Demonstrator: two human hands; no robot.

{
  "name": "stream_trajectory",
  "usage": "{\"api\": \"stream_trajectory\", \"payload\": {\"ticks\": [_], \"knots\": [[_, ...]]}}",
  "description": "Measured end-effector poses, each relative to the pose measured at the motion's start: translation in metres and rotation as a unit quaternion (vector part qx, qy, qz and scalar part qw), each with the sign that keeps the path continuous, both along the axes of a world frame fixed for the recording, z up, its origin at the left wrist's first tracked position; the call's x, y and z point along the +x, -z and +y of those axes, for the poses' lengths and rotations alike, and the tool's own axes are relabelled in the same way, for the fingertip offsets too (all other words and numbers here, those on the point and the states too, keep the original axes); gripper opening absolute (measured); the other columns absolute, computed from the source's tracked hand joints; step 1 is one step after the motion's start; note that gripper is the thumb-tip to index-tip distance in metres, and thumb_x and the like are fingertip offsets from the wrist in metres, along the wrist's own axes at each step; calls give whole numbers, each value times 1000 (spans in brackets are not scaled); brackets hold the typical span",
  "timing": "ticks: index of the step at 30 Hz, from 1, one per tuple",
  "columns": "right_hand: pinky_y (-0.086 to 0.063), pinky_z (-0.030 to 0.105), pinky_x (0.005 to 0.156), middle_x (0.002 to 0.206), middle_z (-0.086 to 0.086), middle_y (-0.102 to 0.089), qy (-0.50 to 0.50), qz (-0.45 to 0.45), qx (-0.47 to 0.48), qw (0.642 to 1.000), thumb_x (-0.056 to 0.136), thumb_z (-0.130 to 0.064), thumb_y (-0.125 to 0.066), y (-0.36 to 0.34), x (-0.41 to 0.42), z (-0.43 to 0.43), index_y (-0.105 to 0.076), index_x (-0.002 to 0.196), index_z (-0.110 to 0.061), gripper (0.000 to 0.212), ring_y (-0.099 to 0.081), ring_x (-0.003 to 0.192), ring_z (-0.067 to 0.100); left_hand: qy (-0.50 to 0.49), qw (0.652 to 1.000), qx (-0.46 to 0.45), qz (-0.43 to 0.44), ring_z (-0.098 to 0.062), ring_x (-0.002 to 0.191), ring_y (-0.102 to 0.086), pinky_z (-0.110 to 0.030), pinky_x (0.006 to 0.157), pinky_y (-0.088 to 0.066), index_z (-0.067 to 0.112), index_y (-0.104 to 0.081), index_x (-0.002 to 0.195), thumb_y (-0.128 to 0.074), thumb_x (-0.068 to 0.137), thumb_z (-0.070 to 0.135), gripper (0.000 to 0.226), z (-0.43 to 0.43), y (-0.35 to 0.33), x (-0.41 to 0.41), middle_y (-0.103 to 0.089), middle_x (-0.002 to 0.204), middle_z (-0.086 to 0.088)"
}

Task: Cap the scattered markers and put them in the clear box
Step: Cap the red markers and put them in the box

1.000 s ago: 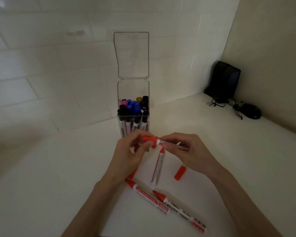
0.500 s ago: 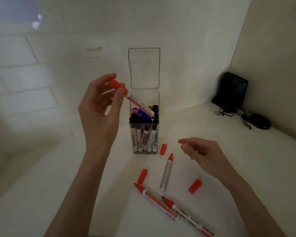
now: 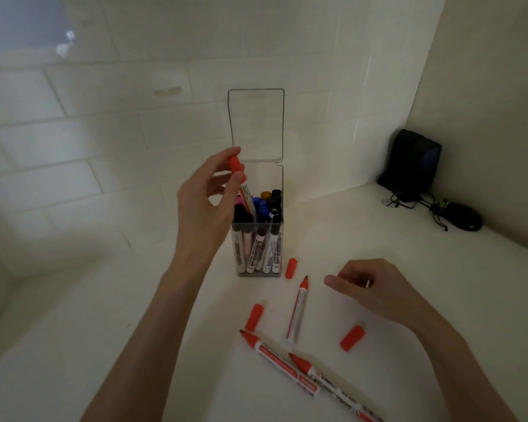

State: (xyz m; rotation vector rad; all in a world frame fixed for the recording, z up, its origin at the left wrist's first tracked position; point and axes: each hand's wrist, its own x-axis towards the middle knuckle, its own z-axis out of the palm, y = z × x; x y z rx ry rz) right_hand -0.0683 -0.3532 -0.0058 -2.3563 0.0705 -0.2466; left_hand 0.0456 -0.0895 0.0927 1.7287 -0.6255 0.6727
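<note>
White counter [image 3: 378, 239] carries the clear box [image 3: 258, 274]; left hand [image 3: 201, 205] pinches a capped marker [image 3: 245, 194] near-upright, cap up, base inside it; right hand [image 3: 375, 287] loosely curled, empty.

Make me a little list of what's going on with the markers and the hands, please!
clear plastic box: upright, lid open, holds many capped markers
left hand: pinches a capped red marker, its lower end inside the box
right hand: hovers above the white table, holds nothing
uncapped red markers: three, on table
loose red caps: three, on table
</note>
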Motion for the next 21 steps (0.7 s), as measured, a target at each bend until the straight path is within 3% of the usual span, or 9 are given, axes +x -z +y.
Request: {"api": "stream_trajectory", "payload": {"ticks": [4, 7, 12, 18, 21], "knots": [[-42, 18, 57, 65, -5, -64, 2, 26, -6, 1000, 69, -76, -65, 1, 0, -3, -70, 69, -33, 43, -51, 55, 3, -20, 998, 60, -10, -4, 97, -71, -25, 84, -59, 26, -59, 134, -60, 100, 14, 36, -3, 0, 5, -72, 109, 8], [-44, 24, 58, 69, -1, -66, -16, 49, -2, 999, 64, -79, -65, 0, -2, -6, -71, 73, -33, 48, -50, 55, 5, -60, 990, 116, -57, -1, 97, -71, -31, 86, -59, 25, -63, 127, -63, 99, 17, 30, -1, -4, 7, -74, 106, 9], [-48, 29, 59, 71, -2, -68, -16, 57, -14, 998, 62, -85, -60, -3, -5, -12, -72, 76, -36, 53, -54, 56, 5, -83, 974, 192, -82, 0, 91, -62, -19, 83, -48, 24, -69, 122, -63, 98, 21, 24, 1, 2, 16, -71, 104, 11], [-50, 29, 61, 72, -3, -68, -22, 76, -28, 996, 62, -83, -61, -3, -6, -9, -72, 76, -35, 52, -56, 58, 5, -103, 959, 237, -121, -13, 95, -58, -24, 83, -43, 17, -75, 103, -54, 104, 28, 24, 11, 21, 17, -69, 103, 5], [-50, 23, 62, 73, -8, -68, -45, 97, -47, 993, 61, -83, -64, -6, -8, -13, -73, 79, -36, 52, -58, 61, 3, -103, 954, 248, -134, -18, 101, -57, -32, 89, -47, 18, -73, 119, -55, 103, 26, 25, 17, 25, 17, -68, 108, 1]]}}
